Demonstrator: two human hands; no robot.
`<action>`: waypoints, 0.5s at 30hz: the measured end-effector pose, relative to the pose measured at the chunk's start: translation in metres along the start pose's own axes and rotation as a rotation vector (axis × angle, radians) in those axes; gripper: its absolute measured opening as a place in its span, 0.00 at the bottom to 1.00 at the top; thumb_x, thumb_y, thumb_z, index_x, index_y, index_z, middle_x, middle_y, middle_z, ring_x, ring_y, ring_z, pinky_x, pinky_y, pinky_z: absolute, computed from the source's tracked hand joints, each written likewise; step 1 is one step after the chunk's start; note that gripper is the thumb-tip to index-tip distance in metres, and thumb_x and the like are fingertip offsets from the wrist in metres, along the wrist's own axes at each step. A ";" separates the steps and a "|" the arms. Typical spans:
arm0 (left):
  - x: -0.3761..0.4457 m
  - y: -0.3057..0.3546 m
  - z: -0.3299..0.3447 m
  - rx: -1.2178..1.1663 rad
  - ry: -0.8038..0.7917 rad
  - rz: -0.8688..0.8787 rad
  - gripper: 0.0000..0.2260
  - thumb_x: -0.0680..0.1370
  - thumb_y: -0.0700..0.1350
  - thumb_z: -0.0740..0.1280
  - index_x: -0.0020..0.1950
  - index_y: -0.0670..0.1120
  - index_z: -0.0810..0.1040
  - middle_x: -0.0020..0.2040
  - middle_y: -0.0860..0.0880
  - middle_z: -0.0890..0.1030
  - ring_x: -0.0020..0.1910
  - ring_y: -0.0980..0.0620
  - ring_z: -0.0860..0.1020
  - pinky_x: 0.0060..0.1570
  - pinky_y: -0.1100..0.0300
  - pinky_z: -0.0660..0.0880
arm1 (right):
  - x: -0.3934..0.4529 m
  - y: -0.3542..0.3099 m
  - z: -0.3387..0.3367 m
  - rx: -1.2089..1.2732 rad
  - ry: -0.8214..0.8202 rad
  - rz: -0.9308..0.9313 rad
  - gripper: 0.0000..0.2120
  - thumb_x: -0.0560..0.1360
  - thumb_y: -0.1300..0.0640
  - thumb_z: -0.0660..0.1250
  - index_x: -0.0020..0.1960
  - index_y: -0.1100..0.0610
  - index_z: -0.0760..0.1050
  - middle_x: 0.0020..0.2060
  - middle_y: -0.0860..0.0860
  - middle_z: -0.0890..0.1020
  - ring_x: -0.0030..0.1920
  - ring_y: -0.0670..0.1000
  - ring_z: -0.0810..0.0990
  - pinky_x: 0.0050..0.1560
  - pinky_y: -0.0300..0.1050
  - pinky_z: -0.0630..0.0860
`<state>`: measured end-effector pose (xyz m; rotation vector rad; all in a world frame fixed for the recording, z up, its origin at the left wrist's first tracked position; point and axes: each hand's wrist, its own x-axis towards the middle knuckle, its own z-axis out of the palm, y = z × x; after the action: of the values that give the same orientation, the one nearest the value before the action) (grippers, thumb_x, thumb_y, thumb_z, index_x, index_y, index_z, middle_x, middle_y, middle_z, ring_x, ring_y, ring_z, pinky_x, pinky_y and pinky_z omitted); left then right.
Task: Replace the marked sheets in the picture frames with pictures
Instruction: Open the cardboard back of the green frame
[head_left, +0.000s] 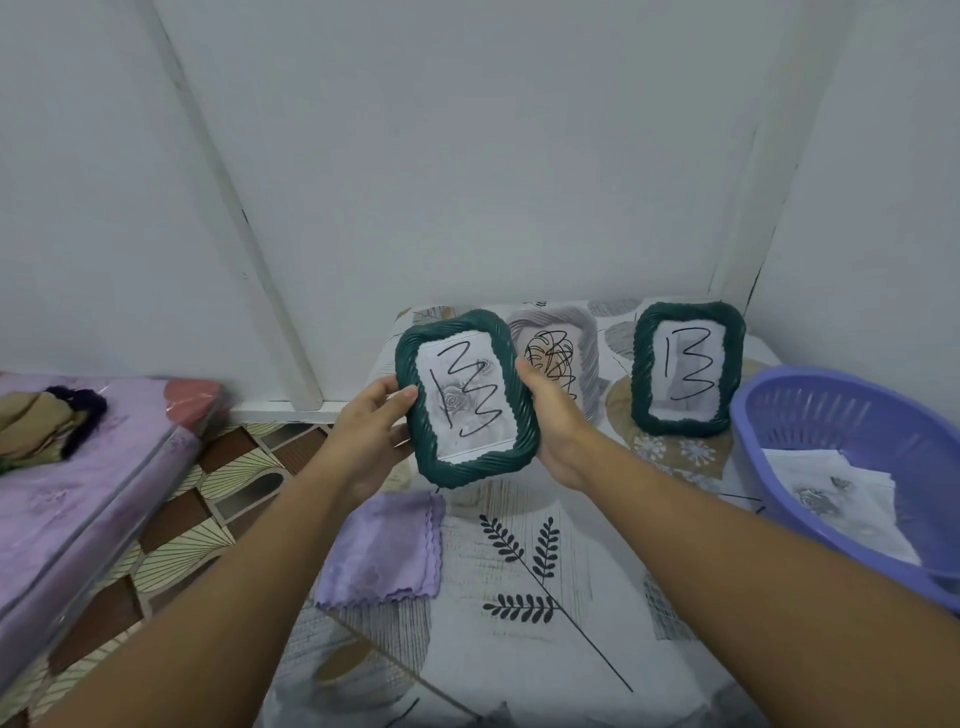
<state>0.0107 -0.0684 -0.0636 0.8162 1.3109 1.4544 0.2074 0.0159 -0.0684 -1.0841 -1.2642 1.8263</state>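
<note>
1. Two hands, head view: your left hand (371, 434) and right hand (553, 415) grip the side edges of a green picture frame (465, 397), held above the table (545, 597), its marked sheet (465, 400) facing you.
2. A second green frame (687, 368) and a grey frame (563, 353) stand behind; a purple basket (852, 441) holds pictures (836, 499).

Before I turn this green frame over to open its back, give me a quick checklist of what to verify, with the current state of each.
1. Held frame gripped on both sides: ok, left hand and right hand hold its edges.
2. Marked sheet still inside it: ok, black scribble shows behind the front.
3. Back clips free to open: cannot tell, the back faces away.
4. Replacement pictures within reach: ok, printed sheets lie in the purple basket on the right.
5. Landing spot: ok, purple cloth lies flat just below the frame.
6. Other frames out of the way: ok, grey frame and second green frame stand behind.
</note>
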 end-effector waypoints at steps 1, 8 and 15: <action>-0.002 -0.001 0.003 -0.001 -0.006 -0.001 0.08 0.84 0.43 0.65 0.61 0.46 0.79 0.51 0.47 0.86 0.50 0.46 0.83 0.54 0.48 0.79 | -0.003 0.001 -0.003 0.004 0.009 0.006 0.24 0.82 0.36 0.56 0.66 0.49 0.80 0.59 0.49 0.85 0.61 0.54 0.83 0.69 0.57 0.73; -0.012 -0.007 0.024 0.024 0.004 -0.004 0.11 0.85 0.43 0.64 0.66 0.45 0.79 0.55 0.47 0.85 0.51 0.46 0.84 0.56 0.48 0.80 | -0.018 0.009 -0.019 0.112 0.038 0.007 0.17 0.85 0.46 0.58 0.63 0.51 0.81 0.57 0.49 0.86 0.59 0.54 0.83 0.69 0.57 0.74; -0.018 -0.009 0.037 0.062 0.053 -0.042 0.11 0.85 0.44 0.64 0.65 0.45 0.80 0.57 0.44 0.85 0.52 0.45 0.83 0.58 0.46 0.81 | -0.027 0.016 -0.026 0.164 0.030 -0.028 0.17 0.85 0.48 0.58 0.67 0.54 0.78 0.58 0.51 0.86 0.59 0.54 0.84 0.67 0.57 0.76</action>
<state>0.0529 -0.0741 -0.0634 0.7901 1.4111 1.4169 0.2420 -0.0018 -0.0814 -0.9954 -1.0858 1.8500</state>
